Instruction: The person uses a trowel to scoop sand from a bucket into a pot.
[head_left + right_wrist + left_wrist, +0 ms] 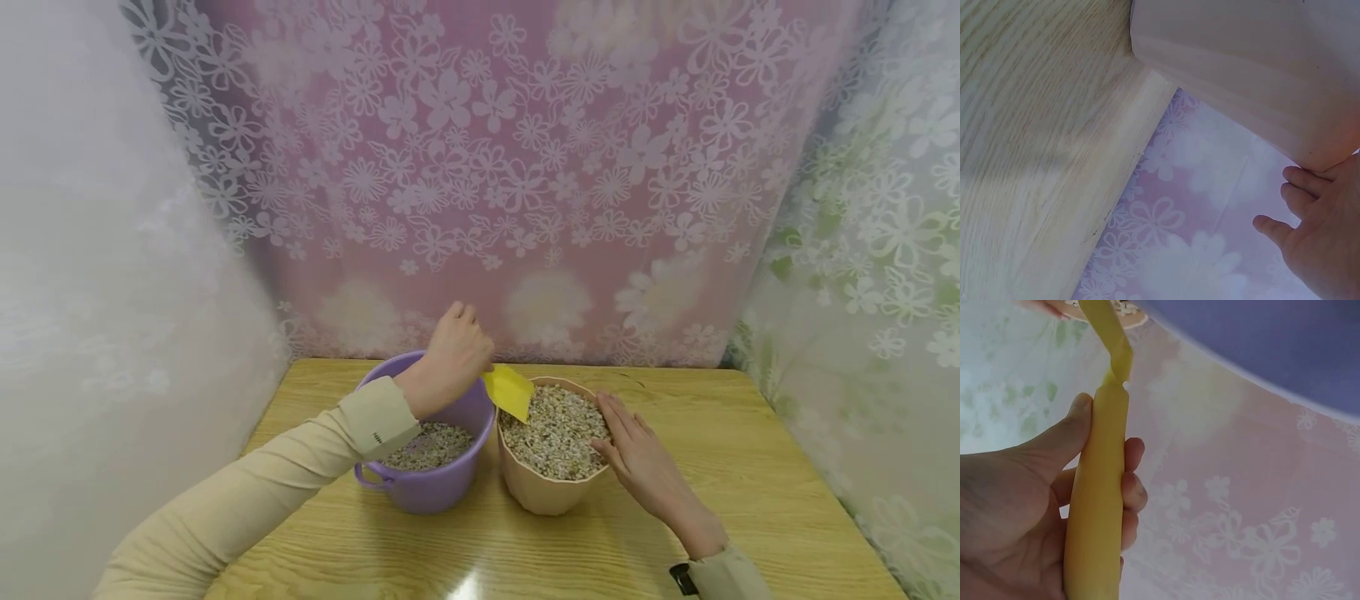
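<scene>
My left hand [456, 350] grips a yellow hand trowel [510, 392] by its handle; in the left wrist view its fingers wrap the thick yellow handle [1097, 500]. The trowel's blade leans over the left rim of a beige pot [542, 493], its tip at the small pale stones [562, 429] that fill the pot close to the rim. Left of the pot stands a purple bucket [438, 490] with a lower layer of similar stones [431, 448]; the left forearm crosses over it. My right hand [648, 462] rests against the pot's right side, fingers extended along the rim.
Both containers stand side by side on a wooden table [712, 450]. A pink flowered curtain [510, 208] hangs right behind the table's back edge, with pale sheets at the left and right. A loop handle [371, 479] sticks out from the bucket's front left.
</scene>
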The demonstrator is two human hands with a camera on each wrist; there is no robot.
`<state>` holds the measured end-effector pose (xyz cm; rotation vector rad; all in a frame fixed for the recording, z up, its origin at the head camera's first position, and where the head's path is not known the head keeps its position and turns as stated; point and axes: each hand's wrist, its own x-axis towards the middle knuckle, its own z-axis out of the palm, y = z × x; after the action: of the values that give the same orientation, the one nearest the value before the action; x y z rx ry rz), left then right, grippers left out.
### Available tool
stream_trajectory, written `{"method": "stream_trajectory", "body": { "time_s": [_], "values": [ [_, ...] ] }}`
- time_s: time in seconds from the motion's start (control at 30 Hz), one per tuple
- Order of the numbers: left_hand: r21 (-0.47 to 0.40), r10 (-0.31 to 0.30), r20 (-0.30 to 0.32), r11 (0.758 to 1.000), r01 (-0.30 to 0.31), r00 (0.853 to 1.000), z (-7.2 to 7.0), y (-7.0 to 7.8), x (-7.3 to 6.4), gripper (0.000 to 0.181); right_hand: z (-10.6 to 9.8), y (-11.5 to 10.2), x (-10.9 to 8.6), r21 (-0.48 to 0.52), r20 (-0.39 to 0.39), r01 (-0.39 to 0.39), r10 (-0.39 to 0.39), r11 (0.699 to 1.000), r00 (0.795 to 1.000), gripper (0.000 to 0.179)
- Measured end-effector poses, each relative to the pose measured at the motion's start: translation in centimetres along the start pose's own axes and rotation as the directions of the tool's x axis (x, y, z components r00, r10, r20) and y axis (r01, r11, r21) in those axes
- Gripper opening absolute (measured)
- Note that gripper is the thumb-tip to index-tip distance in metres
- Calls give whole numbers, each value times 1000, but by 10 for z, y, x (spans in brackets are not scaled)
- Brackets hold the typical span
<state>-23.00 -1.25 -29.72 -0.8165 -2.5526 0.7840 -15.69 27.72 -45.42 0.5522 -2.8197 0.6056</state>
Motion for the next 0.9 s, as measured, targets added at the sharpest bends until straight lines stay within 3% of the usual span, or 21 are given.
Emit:
{"method": "stream_trajectory", "body": {
  "time_s": [0.17,0.3,0.47,0.63,0.77,0.83,0.9],
  "values": [
    [-9,-82,-58,997,81,995,2,-14,-10,39,-1,0,2,-28,-11,20,-20,999,1000,69],
    [-62,-156,-135,987,149,978,16,-28,-24,46,-1,1,2,-51,-34,49,-51,998,998,69],
    [-93,-204,-137,977,193,969,36,-45,-48,46,-6,-3,5,-84,-56,78,-83,993,995,76],
    [-21,-225,-131,974,224,966,54,-54,-69,50,-7,-29,20,-115,-64,156,-164,981,984,79],
    [126,-143,-84,980,153,986,69,-50,-76,49,1,-59,37,-81,-67,256,-262,963,963,77],
    [221,-65,-16,973,67,998,77,-44,-78,40,8,-74,46,-65,-67,307,-311,949,948,75],
    [297,14,76,954,-36,997,84,-38,-80,26,17,-88,55,-56,-61,345,-349,937,935,76]
  ]
}}
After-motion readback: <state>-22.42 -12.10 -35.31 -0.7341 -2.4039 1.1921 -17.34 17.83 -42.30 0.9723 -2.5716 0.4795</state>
